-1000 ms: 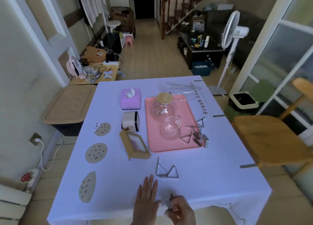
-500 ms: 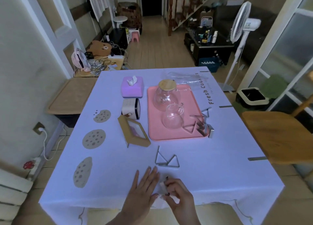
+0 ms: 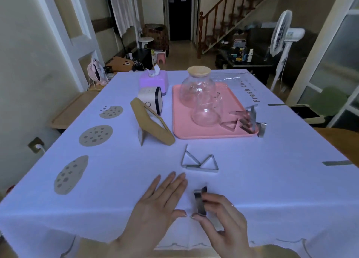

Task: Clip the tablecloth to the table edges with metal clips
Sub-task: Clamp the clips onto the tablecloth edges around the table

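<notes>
1. Right hand (image 3: 223, 220) pinches a metal clip (image 3: 201, 202) at the tablecloth's (image 3: 252, 180) near edge, its long axis pointing across that edge.
2. Left hand (image 3: 157, 205) lies flat, fingers spread, just left of the clip.
3. Two spare clips (image 3: 199, 161) lie just beyond it.

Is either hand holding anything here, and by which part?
The right hand pinches a metal clip by its sides, at the near table edge. The left hand holds nothing, lying flat on the tablecloth.

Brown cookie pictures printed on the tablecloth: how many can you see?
3, in a row down the left side of the white tablecloth: bitten cookie farthest, round cookie in the middle, oval cookie nearest. None seem hidden.
</notes>
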Demonstrator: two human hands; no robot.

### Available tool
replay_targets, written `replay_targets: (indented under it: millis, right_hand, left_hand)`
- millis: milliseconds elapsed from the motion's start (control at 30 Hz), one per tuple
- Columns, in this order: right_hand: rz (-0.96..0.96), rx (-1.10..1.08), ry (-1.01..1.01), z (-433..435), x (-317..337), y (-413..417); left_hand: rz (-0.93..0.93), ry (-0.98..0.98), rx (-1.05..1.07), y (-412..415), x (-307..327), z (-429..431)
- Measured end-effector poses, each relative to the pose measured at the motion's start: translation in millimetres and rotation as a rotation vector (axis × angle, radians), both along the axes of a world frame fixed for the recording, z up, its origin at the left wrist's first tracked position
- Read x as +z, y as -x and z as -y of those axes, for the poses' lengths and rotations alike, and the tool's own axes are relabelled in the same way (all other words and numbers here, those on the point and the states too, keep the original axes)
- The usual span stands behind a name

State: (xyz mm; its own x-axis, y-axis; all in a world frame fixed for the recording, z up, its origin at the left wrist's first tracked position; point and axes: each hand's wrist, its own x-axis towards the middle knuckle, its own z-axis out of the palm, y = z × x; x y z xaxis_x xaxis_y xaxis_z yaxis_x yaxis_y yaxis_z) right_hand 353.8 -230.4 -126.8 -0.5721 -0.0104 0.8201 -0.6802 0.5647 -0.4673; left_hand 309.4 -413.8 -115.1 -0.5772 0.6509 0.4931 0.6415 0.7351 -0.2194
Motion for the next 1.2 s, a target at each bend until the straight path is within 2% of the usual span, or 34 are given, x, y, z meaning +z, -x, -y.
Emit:
replay_targets:
  millis: [100,233,500,700,900,1100,1200]
  right_hand:
    - [-0.223,-0.073,-0.156,1,-15,11]
    - [-0.408,-0.122,-0.128,7,-25,21]
    - [-0.544,-0.206,-0.116,12,-37,26]
    - [-0.527,-0.173,-0.078,12,-37,26]
    - [-0.401,-0.12,0.006,7,-27,15]
    - [-0.218,0.033,0.275,7,-15,3]
    - [-0.172,0.067,0.295,16,-16,-4]
  left_hand:
    - [-0.038,-0.047,-0.037,3,-3,1]
    - [-0.091,-0.043,-0.025,4,-5,2]
    - [-0.191,-0.086,-0.019,4,-6,3]
    - [-0.162,-0.067,-0.001,4,-2,5]
    - [-0.181,-0.061,-0.006,5,-3,3]
    - [-0.208,-0.075,-0.014,4,-3,1]
    - [-0.245,-0.092,-0.027,3,-6,-2]
